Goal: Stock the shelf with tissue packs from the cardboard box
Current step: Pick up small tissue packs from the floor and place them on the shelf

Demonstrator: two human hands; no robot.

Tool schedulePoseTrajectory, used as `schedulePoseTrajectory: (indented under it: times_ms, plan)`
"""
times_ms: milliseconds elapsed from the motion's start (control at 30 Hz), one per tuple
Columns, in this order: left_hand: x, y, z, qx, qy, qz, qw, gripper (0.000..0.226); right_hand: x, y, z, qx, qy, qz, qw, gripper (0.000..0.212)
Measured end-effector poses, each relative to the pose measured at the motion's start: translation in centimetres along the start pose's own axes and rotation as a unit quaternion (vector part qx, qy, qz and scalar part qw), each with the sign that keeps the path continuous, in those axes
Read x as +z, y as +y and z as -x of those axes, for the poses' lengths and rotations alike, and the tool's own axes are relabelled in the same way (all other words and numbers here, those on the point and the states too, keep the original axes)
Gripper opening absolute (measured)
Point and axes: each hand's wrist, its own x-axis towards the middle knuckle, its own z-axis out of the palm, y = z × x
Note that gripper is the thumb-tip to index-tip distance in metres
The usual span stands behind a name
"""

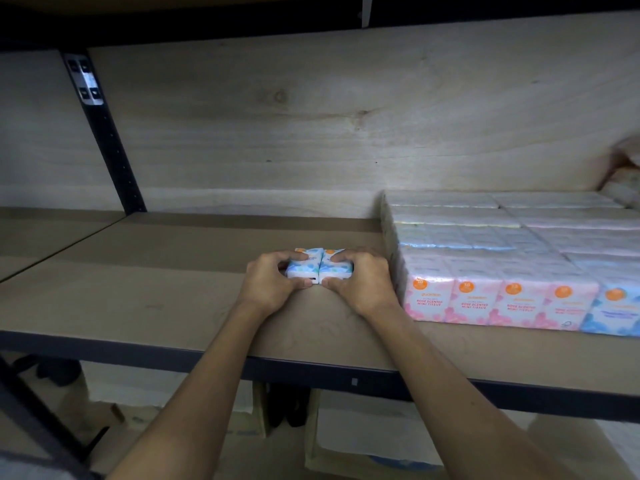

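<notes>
Two small blue-and-white tissue packs lie side by side on the wooden shelf (138,289), just left of the stocked block. My left hand (268,285) grips the left tissue pack (302,266). My right hand (362,284) grips the right tissue pack (334,266). The two packs touch each other in the middle. A block of several stocked tissue packs (502,258), pink in front and blue at the far right, fills the shelf's right side. No cardboard box can be picked out with certainty.
A black metal upright (107,133) stands at the back left. The shelf's dark front edge (346,375) runs below my forearms. Under the shelf sit cartons and paper bags (346,441). Bare shelf lies to the left of my hands.
</notes>
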Motion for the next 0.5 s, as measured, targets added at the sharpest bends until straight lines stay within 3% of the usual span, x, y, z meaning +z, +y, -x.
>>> schedulePoseTrajectory:
  times_ms: [500]
  plan:
    - [-0.08,0.32,0.31,-0.014,-0.007,0.017,1.0,0.049,-0.24,-0.11,0.05,0.001,0.0,-0.017,1.0,0.045]
